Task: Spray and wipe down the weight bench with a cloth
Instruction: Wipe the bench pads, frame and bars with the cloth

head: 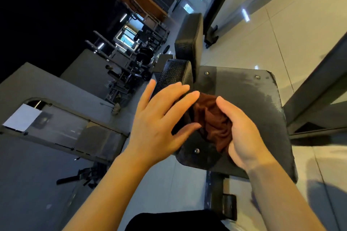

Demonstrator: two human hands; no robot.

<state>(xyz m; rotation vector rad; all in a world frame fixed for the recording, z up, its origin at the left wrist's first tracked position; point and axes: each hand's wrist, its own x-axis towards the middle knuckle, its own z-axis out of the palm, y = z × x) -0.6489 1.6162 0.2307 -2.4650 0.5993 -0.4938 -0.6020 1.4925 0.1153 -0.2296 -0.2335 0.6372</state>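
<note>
Brown cloth (pixel 212 120) bunched over the black bench seat pad (pixel 249 88), which shows a damp sheen; pale tiled floor (pixel 253 30) around it. Right hand (pixel 244 133) curls round the cloth, gripping it. Left hand (pixel 159 118) spread, fingers straight, just left of the cloth, fingertips near it. Upright backrest pad (pixel 191 39) beyond; dumbbell rack (pixel 131 50) far left.

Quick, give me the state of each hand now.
Left hand: open, fingers straight, holding nothing.
Right hand: closed on the brown cloth.
</note>
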